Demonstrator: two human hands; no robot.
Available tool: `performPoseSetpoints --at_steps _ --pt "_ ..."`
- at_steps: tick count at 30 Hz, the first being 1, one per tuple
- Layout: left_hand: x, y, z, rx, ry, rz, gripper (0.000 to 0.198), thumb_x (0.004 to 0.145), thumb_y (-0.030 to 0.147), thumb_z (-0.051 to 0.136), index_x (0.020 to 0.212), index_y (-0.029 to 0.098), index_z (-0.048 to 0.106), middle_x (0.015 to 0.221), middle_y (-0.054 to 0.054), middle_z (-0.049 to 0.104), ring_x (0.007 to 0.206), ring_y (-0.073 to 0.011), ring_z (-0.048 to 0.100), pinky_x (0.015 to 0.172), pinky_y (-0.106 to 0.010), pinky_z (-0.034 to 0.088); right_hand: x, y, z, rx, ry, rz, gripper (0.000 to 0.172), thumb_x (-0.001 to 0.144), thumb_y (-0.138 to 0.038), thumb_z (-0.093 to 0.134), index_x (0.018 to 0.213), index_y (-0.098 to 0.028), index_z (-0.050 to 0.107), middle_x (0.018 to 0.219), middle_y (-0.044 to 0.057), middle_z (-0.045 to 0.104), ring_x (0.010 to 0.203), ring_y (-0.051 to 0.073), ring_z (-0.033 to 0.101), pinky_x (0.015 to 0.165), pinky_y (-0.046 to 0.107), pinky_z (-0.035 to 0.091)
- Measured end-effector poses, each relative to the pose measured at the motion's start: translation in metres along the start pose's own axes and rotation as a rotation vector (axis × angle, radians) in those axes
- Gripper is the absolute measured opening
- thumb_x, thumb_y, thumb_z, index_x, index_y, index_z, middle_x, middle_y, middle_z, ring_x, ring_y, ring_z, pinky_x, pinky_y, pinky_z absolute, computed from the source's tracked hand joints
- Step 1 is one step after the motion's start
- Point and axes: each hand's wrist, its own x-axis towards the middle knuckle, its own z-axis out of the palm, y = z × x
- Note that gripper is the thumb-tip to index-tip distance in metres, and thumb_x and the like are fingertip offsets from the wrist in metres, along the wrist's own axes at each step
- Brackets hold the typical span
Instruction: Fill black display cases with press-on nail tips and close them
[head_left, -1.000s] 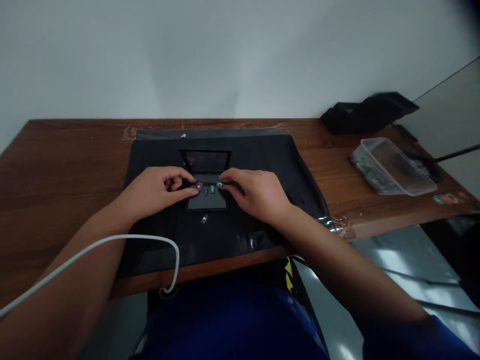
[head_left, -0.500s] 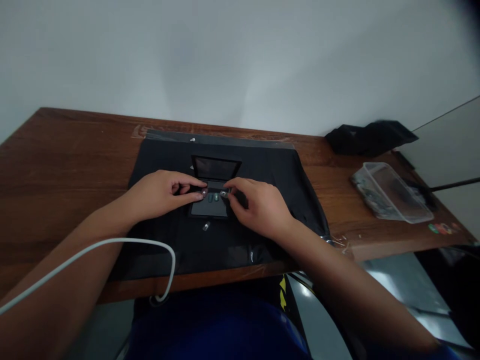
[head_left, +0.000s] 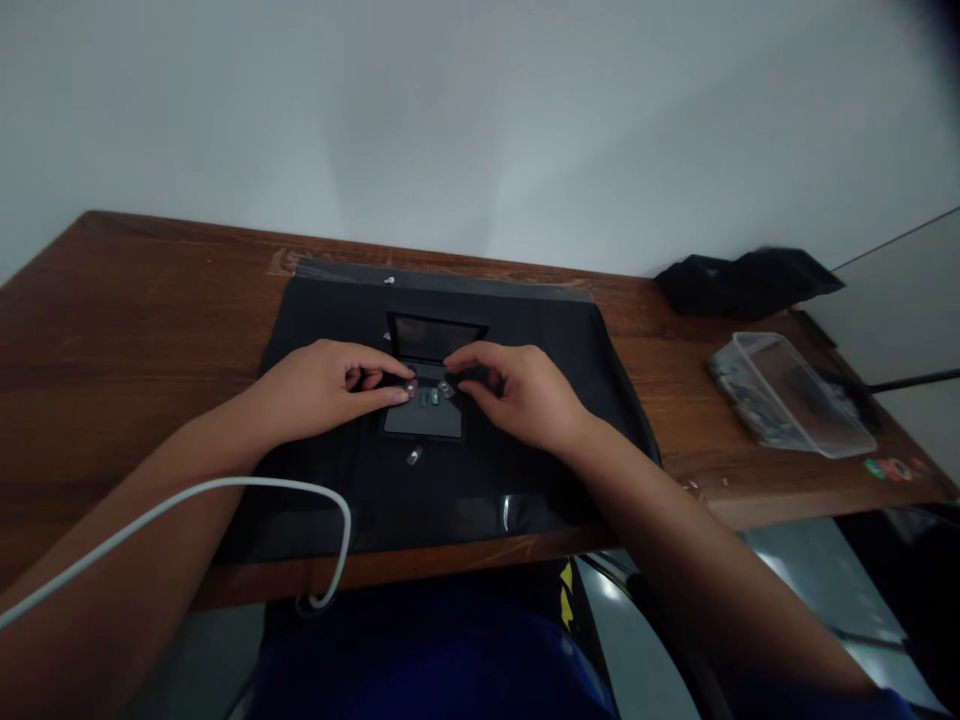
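Thumb and forefinger of the right hand (head_left: 529,392) have been spread wider, with a clear piece (head_left: 447,389) left just beside their tips. At the fingertips of the left hand (head_left: 319,388) a reddish piece (head_left: 412,389) is seen; whether it is clamped cannot be told. Between both hands, an open case (head_left: 424,422) is placed.

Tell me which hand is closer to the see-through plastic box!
Right. The right hand, by the right side of the open black case, is nearer to the see-through plastic box. The left hand is farther from it, at the case's left side.
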Motion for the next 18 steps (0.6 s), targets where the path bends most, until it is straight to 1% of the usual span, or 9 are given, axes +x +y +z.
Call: performPoseSetpoints --at_steps 3,6,9,11,14,16,18 --pt "0.000 -0.001 0.000 0.021 -0.008 -0.004 0.055 0.090 0.078 0.076 0.120 0.035 0.093 0.073 0.001 0.070 0.060 -0.0158 0.052 0.057 -0.032 0.037 0.003 0.001 0.001 0.002 -0.092 -0.039 0.037 0.098 -0.006 0.077 0.128 -0.026 0.084 0.122 0.001 0.090 0.075 0.013 0.074 0.076 0.027 0.052" --pt "-0.001 0.001 0.001 0.035 -0.024 -0.014 0.058 0.087 0.080 0.079 0.123 0.036 0.093 0.077 0.000 0.073 0.062 -0.0159 0.053 0.059 -0.032 0.039 0.002 0.003 0.005 0.036 -0.099 -0.026 0.036 0.097 -0.008 0.079 0.128 -0.026 0.084 0.122 0.001 0.090 0.074 0.012 0.072 0.075 0.027 0.052" --pt "-0.002 0.008 0.002 0.040 -0.023 -0.025 0.060 0.083 0.077 0.085 0.123 0.033 0.092 0.077 0.001 0.072 0.062 -0.0156 0.056 0.060 -0.032 0.041 -0.001 0.005 0.007 0.044 -0.085 -0.001 0.035 0.098 -0.011 0.080 0.129 -0.026 0.084 0.121 0.001 0.091 0.070 0.011 0.070 0.072 0.026 0.051" --pt "-0.003 0.013 0.004 0.048 0.004 -0.007 0.059 0.084 0.073 0.086 0.125 0.031 0.091 0.072 0.003 0.068 0.061 -0.0150 0.055 0.060 -0.031 0.039 -0.003 0.004 0.008 0.026 -0.086 -0.002 0.035 0.098 -0.014 0.081 0.131 -0.026 0.084 0.120 0.001 0.091 0.070 0.012 0.071 0.071 0.026 0.052" --pt "-0.004 0.018 0.010 0.068 0.049 0.039 0.054 0.084 0.068 0.087 0.124 0.031 0.092 0.065 0.005 0.062 0.058 -0.0146 0.054 0.060 -0.031 0.038 -0.006 0.001 0.006 0.014 -0.086 -0.018 0.040 0.098 -0.017 0.081 0.137 -0.027 0.082 0.126 0.002 0.090 0.074 0.013 0.074 0.071 0.027 0.052" --pt "-0.004 0.019 0.014 0.081 0.078 0.072 0.050 0.084 0.066 0.087 0.120 0.032 0.093 0.064 0.005 0.064 0.059 -0.0154 0.057 0.061 -0.031 0.040 -0.007 -0.001 0.006 0.028 -0.086 -0.016 0.045 0.098 -0.018 0.082 0.142 -0.027 0.080 0.129 0.002 0.090 0.076 0.014 0.076 0.071 0.028 0.052" --pt "-0.004 0.020 0.018 0.092 0.107 0.097 0.045 0.086 0.066 0.085 0.116 0.033 0.094 0.064 0.004 0.066 0.060 -0.0166 0.060 0.060 -0.031 0.040 -0.007 -0.002 0.006 0.046 -0.085 -0.009 0.047 0.098 -0.017 0.084 0.144 -0.027 0.079 0.127 0.001 0.091 0.076 0.014 0.077 0.070 0.028 0.052"
